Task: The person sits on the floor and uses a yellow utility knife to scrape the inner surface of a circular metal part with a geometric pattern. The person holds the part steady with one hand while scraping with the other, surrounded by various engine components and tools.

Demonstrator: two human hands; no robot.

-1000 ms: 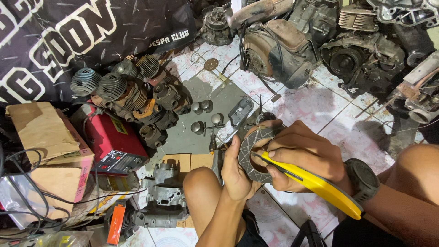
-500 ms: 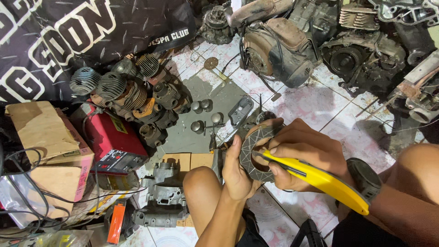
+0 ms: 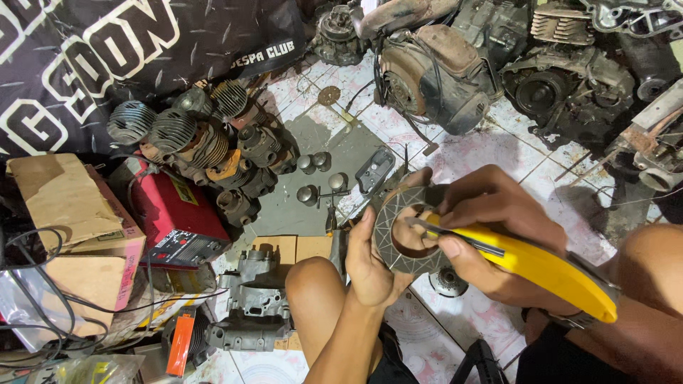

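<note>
Grey and gritty, the ring-shaped friction disc (image 3: 398, 238) sat upright between both hands, just above the person's bare knee (image 3: 313, 284). The left hand (image 3: 373, 263) was closed on its lower left edge, thumb up along the face, fingers wrapped behind. The right hand (image 3: 491, 227) was curled tight around a yellow-handled cutter (image 3: 541, 267), whose dark blade lay across the disc's open centre and touched the ring. The handle ran off down to the right, over the wrist. Beyond the hands, the tiled floor (image 3: 498, 142) was crowded: finned engine cylinders (image 3: 192, 135) heaped at the left, a red box-shaped charger (image 3: 171, 213) just beside them, small pistons (image 3: 320, 178) on a grey mat, and greasy engine blocks (image 3: 434, 71) along the top. A cardboard box (image 3: 67, 213) sat at far left.
</note>
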